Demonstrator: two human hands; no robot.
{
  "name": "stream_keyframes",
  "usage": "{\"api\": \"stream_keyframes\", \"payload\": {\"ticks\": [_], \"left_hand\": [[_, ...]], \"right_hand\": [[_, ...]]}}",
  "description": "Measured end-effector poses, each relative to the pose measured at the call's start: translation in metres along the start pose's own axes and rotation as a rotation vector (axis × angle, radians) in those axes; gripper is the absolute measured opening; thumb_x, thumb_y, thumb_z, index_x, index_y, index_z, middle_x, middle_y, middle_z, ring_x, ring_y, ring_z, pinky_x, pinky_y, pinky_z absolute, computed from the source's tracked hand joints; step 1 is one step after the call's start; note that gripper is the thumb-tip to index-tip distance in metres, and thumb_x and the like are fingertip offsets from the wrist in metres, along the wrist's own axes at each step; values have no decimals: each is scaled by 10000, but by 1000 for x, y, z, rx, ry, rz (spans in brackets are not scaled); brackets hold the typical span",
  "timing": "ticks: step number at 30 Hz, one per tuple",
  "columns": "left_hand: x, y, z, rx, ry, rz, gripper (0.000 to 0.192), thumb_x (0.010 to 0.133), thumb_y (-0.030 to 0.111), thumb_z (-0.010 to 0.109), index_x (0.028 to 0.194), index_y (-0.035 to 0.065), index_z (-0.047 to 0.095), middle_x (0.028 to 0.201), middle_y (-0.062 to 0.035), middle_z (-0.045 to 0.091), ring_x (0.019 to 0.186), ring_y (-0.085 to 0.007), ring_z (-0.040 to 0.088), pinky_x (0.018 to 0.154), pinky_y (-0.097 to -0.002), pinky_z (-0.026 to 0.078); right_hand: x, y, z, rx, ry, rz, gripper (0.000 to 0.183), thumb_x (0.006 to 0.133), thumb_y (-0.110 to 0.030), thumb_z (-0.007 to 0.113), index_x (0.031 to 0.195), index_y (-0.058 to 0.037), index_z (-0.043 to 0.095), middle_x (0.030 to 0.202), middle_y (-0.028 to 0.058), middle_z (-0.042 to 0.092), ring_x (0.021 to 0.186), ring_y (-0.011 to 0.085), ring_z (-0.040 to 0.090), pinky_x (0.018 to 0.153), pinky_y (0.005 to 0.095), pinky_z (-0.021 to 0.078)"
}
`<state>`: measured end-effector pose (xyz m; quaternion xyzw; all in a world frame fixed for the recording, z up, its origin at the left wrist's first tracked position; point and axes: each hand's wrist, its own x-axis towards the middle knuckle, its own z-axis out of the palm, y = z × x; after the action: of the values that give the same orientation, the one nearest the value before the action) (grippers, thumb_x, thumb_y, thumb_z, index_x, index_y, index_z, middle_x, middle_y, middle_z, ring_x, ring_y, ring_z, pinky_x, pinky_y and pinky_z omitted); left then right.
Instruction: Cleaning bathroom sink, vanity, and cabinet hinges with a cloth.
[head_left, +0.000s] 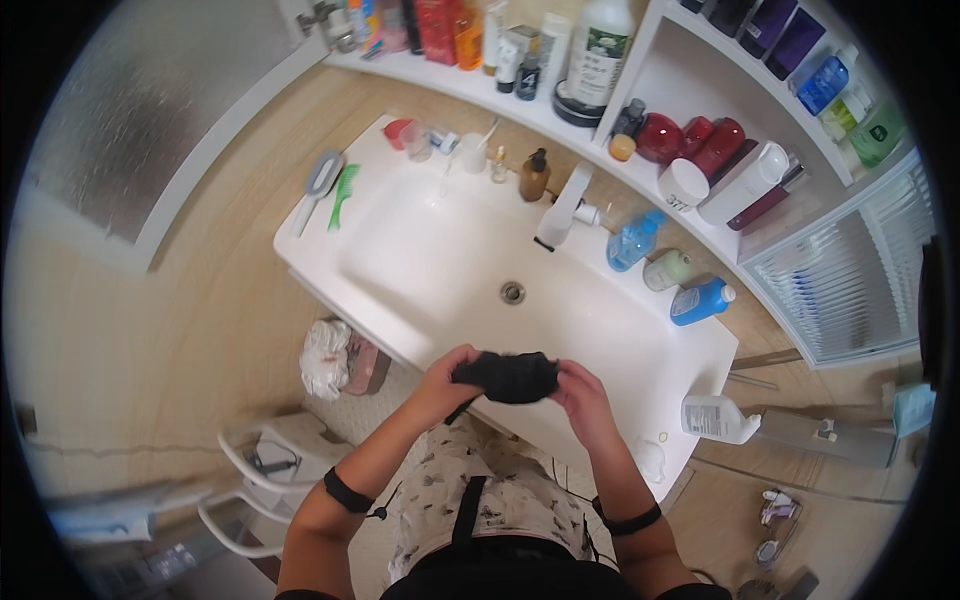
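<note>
Both my hands hold a piece of black cloth (517, 377) stretched between them above the front edge of the white washbasin (435, 292). My left hand (448, 379) pinches its left end, where a dark strip hangs below my fingers. At the opposite end, my right hand (579, 390) grips the fabric between thumb and fingers. What kind of cloth item it is, I cannot tell. Beyond it lies the basin's bare bowl with a round metal drain (512, 292). A white faucet (566, 206) stands at the back rim.
A green comb (344, 196) and a grey-white hairbrush (316, 191) lie on the left rim. Along the back stand a brown pump bottle (535, 176) and blue bottles (636, 240). A white spray bottle (718, 420) is at the right edge. Shelves (450, 82) of toiletries overhang behind.
</note>
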<state>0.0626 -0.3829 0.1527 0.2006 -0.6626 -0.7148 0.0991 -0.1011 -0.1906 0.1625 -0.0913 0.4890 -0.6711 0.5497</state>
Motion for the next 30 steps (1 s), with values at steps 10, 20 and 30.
{"api": "stream_keyframes", "payload": {"ticks": [10, 20, 30], "left_hand": [[190, -4, -24, -739, -54, -432, 429, 860, -24, 502, 1269, 39, 389, 1266, -204, 497, 1158, -366, 567, 971, -517, 519], [265, -20, -25, -776, -326, -607, 468, 887, 107, 500, 1334, 28, 384, 1310, -179, 494, 1220, -338, 529, 996, -536, 486], [290, -21, -19, -753, -459, -653, 484, 934, 172, 464, 1390, 29, 389, 1270, -158, 559, 1162, -281, 586, 951, -452, 534]], "right_hand": [[176, -72, -65, -410, 782, -249, 341, 937, -152, 584, 1237, 4, 543, 914, 102, 690, 773, 145, 654, 719, 285, 537], [284, -95, -123, -1017, 977, -450, 93, 890, -12, 508, 883, 11, 599, 815, 155, 648, 705, 287, 629, 656, 386, 493], [307, -98, -147, -1442, 1084, -665, 234, 801, 3, 577, 1031, -28, 608, 1052, 208, 613, 1033, 401, 571, 905, 472, 457]]}}
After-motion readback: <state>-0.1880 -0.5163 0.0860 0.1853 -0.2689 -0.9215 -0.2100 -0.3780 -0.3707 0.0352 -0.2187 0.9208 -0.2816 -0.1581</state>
